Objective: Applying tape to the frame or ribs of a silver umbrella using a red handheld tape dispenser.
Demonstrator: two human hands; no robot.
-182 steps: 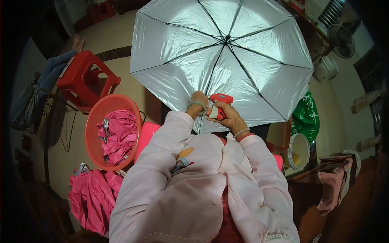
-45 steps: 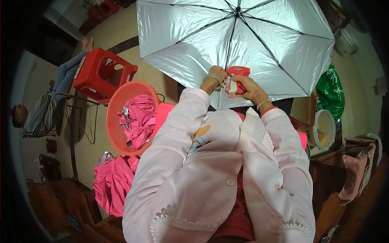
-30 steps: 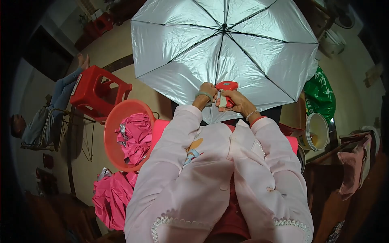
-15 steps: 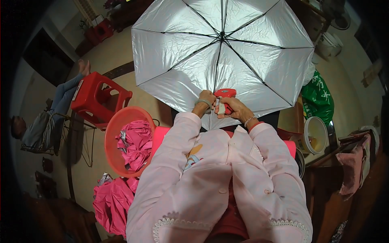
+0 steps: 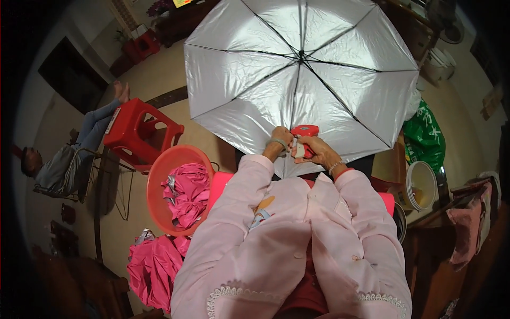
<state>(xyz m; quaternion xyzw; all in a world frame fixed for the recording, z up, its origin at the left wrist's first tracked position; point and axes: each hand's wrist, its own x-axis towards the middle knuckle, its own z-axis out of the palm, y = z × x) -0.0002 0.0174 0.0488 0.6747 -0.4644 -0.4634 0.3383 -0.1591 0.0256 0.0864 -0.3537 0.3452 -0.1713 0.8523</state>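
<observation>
An opened umbrella [image 5: 255, 74] with a silvery underside and dark ribs spreads before me, its inside turned up. My left hand [image 5: 281, 137] is closed at the near part of the canopy, where a rib runs down to it; its fingertips are partly hidden. Right beside it, my right hand [image 5: 319, 150] wraps round a red and white gun-shaped hand tool [image 5: 304, 130]. The tool's front end lies close to the left fingers, over the silver cloth. Whether it touches the rib cannot be made out.
To my left stands an orange-red basin [image 5: 159, 204] of crumpled pink cloth [image 5: 188, 194], with more pink cloth [image 5: 154, 266] below it. Farther left are a red plastic stool [image 5: 135, 127] and a seated person [image 5: 58, 165]. A green bag [image 5: 427, 133] and white bucket [image 5: 422, 186] are at right.
The whole scene has shifted slightly right and down in the view. Both hands stay together at the umbrella's near part, and the right one still holds the red tool.
</observation>
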